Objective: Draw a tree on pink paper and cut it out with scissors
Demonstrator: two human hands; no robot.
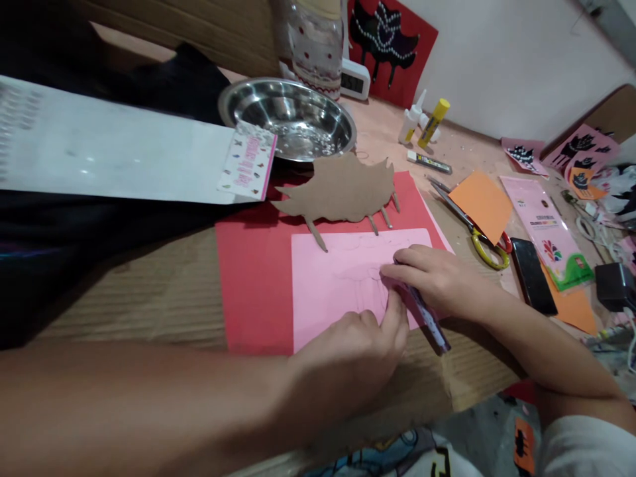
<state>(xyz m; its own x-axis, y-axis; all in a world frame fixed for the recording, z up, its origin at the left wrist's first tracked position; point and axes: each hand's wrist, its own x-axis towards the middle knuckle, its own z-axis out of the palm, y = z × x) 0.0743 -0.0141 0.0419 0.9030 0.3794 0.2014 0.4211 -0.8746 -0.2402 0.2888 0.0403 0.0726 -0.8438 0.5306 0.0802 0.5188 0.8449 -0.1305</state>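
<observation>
A pink sheet [322, 278] with faint pencil outlines lies over red paper [253, 285]. My right hand [437, 278] rests at the pink sheet's right side, fingers closed over a slim purple patterned strip [430, 321] that slants toward me. Against the strip's left side is my left hand [360, 341], its index finger reaching up to it and the other fingers curled on the paper. Whatever those curled fingers may hold is hidden. A brown cardboard cutout [342, 189] with a jagged edge and thin legs lies just beyond the pink sheet.
Behind stand a steel bowl [298, 149], a glass jar [318, 50], a glue bottle [410, 122] and a glue stick [434, 124]. To the right lie scissors [489, 252], orange paper [481, 205] and a black phone [533, 275]. A long white packet [124, 156] spans the left.
</observation>
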